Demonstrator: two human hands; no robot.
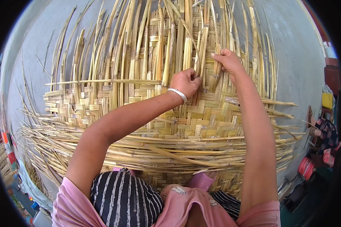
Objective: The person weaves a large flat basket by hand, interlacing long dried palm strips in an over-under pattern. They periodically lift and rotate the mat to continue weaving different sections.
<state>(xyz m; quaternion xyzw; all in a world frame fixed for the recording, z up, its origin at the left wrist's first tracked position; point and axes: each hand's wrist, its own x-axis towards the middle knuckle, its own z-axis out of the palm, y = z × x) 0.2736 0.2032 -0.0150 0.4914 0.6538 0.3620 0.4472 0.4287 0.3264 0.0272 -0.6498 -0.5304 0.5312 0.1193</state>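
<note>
A broad woven mat [201,123] of flat yellow split-cane strips lies before me. Long loose strips [130,49] fan out from its far edge. My left hand [185,84], with a white bangle [177,95] at the wrist, is closed around upright strips at the middle of the weave; its fingertips are partly hidden. Farther off and to the right, my right hand [228,63] pinches upright strips between thumb and fingers. One long cane strip [106,81] lies crosswise over the upright ones, its right end just left of my left hand.
A thick bundle of loose cane strips [170,151] crosses the mat's near side, close to my body. Grey floor [291,56] surrounds the mat. At the right sit another person in dark patterned clothes [327,130], a red tub [306,168] and a yellow object [327,100].
</note>
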